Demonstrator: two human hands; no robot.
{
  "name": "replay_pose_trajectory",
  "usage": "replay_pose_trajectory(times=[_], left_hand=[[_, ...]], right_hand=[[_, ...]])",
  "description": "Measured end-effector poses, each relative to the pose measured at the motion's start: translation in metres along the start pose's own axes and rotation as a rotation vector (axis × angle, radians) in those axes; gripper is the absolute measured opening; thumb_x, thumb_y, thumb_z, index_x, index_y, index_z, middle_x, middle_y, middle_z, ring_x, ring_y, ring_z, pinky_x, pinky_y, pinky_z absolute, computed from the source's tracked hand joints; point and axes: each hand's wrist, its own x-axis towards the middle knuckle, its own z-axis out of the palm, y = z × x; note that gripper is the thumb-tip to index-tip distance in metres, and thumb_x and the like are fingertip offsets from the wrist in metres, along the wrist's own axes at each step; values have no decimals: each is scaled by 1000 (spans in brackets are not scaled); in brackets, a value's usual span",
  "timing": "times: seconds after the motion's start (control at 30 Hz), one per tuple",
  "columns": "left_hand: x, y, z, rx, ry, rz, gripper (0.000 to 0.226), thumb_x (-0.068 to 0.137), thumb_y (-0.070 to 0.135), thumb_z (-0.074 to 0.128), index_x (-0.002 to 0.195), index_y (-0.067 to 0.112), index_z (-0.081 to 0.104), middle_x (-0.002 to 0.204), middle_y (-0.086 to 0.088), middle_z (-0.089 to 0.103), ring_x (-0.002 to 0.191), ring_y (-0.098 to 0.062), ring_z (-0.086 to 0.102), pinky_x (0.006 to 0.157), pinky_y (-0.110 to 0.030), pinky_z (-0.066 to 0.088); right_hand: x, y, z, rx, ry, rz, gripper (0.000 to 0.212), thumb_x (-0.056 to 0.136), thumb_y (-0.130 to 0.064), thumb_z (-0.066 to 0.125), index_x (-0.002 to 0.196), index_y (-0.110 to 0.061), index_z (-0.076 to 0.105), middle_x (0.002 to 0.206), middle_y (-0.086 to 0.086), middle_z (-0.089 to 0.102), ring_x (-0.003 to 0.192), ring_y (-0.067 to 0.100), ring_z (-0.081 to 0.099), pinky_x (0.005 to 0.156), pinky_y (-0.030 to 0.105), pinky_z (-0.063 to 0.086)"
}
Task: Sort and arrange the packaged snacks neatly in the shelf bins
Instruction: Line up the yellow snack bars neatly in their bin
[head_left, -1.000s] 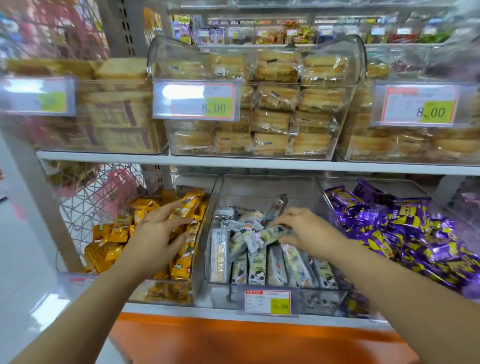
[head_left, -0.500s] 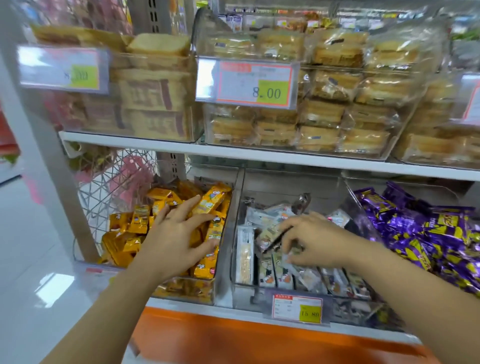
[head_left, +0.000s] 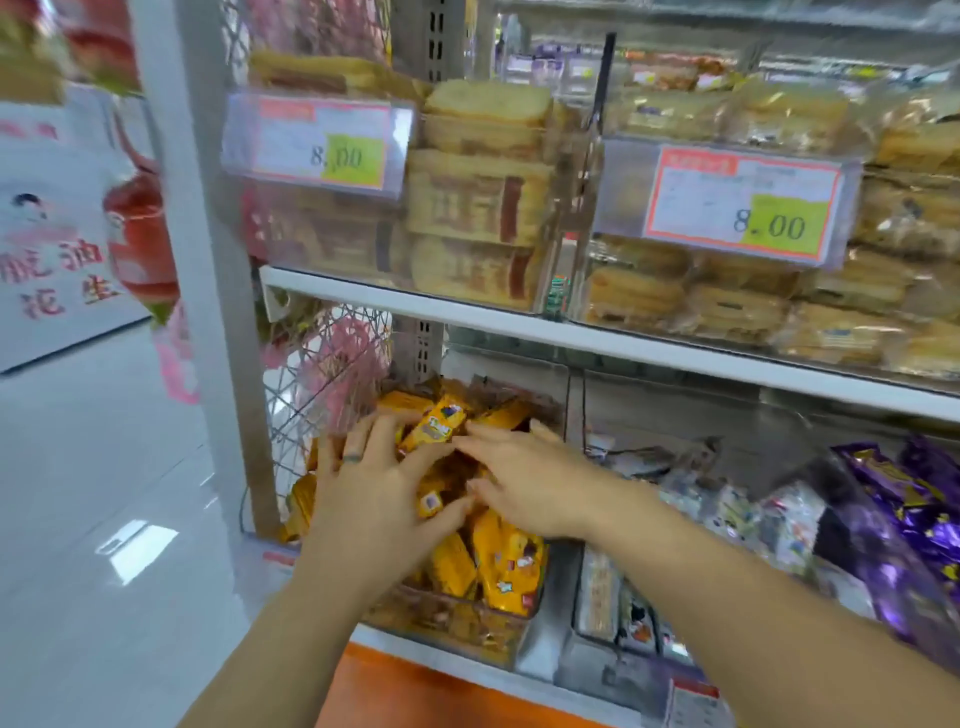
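Both forearms reach in from below and converge on the leftmost clear bin (head_left: 467, 631) of the lower shelf. left hand (head_left: 379, 488) palm down, ring (head_left: 351, 457) on one finger; right hand (head_left: 530, 483) angled leftward.

Shelf above (head_left: 519, 322) carries bins of wrapped cakes (head_left: 478, 202) with an 8.00 price tag (head_left: 317, 148). White tiled floor (head_left: 104, 493) at left. White packets (head_left: 737, 512) and purple packets (head_left: 904, 519) fill the bins to the right.

Left fingers splayed flat across the yellow snack packets (head_left: 506, 566). Right fingers straight, tips touching a raised yellow packet (head_left: 434, 426) lying between the two hands. Neither hand visibly clasps anything.
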Motion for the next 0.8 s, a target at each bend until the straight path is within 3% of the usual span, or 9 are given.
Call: replay_pose_trajectory(times=[0.07, 0.17, 0.27, 0.37, 0.5, 0.67, 0.8], left_hand=[[1, -11, 0, -57, 30, -28, 47, 70, 62, 48, 101, 33, 69, 130, -6, 52, 120, -37, 51, 98, -66, 32], [-1, -22, 3, -122, 27, -23, 47, 73, 63, 48, 107, 35, 65, 139, -2, 46, 128, -33, 46, 101, -65, 33], [-4, -29, 4, -171, -10, -13, 56, 73, 75, 43, 113, 39, 61, 144, 5, 38, 129, -28, 44, 104, -61, 32], [-1, -33, -1, -272, -32, -47, 60, 69, 81, 40, 113, 45, 59, 148, 12, 30, 132, -22, 40, 107, -60, 29], [2, -33, -3, -286, -36, -99, 65, 68, 82, 36, 120, 47, 54, 150, 16, 21, 134, -19, 35, 109, -56, 29], [5, -31, -1, -293, -11, -106, 63, 69, 79, 37, 120, 46, 54, 149, 16, 21, 132, -19, 36, 103, -56, 37], [6, -32, 3, -301, -4, -103, 61, 70, 77, 39, 120, 46, 55, 149, 15, 23, 134, -19, 33, 103, -58, 36]], right_hand=[[15, -12, 4, 83, -39, -30, 44, 99, -21, 39, 142, -16, 33, 146, 4, 35, 129, 26, 39, 102, 39, 37], [23, -14, -2, 166, -56, -91, 36, 94, -18, 48, 130, -13, 49, 127, 4, 53, 114, 20, 51, 87, 29, 42], [29, 1, -15, 356, 165, 3, 21, 90, -24, 59, 109, -20, 66, 104, -5, 65, 93, 11, 61, 78, 20, 45], [54, 26, -17, 283, 353, 197, 27, 91, -22, 57, 118, -23, 61, 122, -2, 60, 111, 15, 55, 83, 16, 36], [88, 50, -7, 202, 195, 330, 44, 95, -18, 50, 139, -16, 42, 146, 7, 41, 131, 23, 42, 101, 25, 34], [101, 60, -8, 220, 98, 385, 57, 92, -27, 56, 142, -8, 35, 146, 13, 39, 130, 27, 42, 99, 28, 36], [101, 60, -5, 214, 98, 411, 43, 88, -31, 61, 122, -6, 57, 123, 13, 58, 109, 25, 57, 92, 34, 48]])
